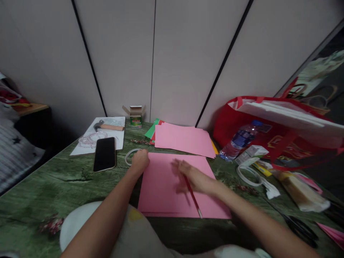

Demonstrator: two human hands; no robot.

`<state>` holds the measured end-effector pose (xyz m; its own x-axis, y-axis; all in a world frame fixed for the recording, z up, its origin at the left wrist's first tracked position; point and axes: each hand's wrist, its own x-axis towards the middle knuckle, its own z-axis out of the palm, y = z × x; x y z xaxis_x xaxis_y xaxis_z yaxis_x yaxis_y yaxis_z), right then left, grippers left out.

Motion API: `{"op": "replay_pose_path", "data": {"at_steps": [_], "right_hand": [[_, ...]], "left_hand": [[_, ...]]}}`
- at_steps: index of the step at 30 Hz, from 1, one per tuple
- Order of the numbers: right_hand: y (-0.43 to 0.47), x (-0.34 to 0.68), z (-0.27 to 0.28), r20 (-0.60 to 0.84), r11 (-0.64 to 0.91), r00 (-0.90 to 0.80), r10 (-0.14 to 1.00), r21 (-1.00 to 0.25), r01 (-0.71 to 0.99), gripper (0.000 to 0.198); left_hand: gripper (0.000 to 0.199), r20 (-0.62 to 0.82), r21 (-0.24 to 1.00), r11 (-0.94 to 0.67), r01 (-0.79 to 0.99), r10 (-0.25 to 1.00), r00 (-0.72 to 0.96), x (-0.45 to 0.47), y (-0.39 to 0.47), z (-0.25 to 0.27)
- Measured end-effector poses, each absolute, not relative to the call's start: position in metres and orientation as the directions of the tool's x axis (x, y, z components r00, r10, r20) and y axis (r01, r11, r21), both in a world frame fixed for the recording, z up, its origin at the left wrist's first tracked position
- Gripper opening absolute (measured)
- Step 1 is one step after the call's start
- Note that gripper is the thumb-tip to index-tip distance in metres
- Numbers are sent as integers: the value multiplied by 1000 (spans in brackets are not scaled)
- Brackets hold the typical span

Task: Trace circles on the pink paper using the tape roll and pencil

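Note:
Pink paper [166, 186] lies in front of me, with a second edge showing along its near side. My left hand [141, 160] is closed at its upper left corner, the fingers curled over the edge. Just left of that hand, a white ring [129, 157] lies partly hidden by it. Over the middle of the paper is my right hand [192, 176], its fingers smeared by motion. A thin red pencil [192, 197] is held in it, slanting down toward the near edge with a pale end.
Farther back are a stack of pink sheets [182, 139] and a small green box [135, 120]. At left lie a phone [104, 154] and a hammer [110, 127]. To the right are a bottle [239, 141], red bag [268, 132], white strap roll [249, 175] and scissors [301, 229].

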<state>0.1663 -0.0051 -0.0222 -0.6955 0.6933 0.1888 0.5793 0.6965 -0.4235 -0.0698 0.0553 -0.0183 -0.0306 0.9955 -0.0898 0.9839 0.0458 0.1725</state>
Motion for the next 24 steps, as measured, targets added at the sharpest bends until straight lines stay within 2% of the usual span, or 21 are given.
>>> {"op": "replay_pose_path", "data": {"at_steps": [3, 6, 9, 14, 19, 22, 24], "right_hand": [[-61, 169, -28, 2, 710, -775, 632, -403, 578, 70], [-86, 168, -29, -41, 670, -738, 674, -386, 634, 55], [-88, 166, -26, -11, 642, -698, 716, -382, 665, 46], [-85, 167, -24, 12, 642, -698, 716, -405, 652, 65], [-78, 171, -30, 32, 628, -685, 727, -433, 646, 70], [-72, 179, -31, 122, 618, -647, 753, -470, 631, 62], [-65, 194, -31, 215, 562, -530, 820, -473, 678, 43]], "left_hand": [[33, -85, 180, 59, 982, 995, -44, -70, 58, -21], [33, -78, 184, 62, 981, 996, -49, -71, 60, -23], [32, -74, 192, 49, 980, 997, -35, -72, 61, -24], [34, -41, 234, -5, 972, 999, 15, -74, 63, -24], [38, -31, 297, -30, 955, 999, 41, -72, 67, -22], [36, -56, 308, -25, 951, 997, 44, -72, 67, -18], [36, -59, 309, -29, 951, 997, 49, -73, 65, -14]]}}
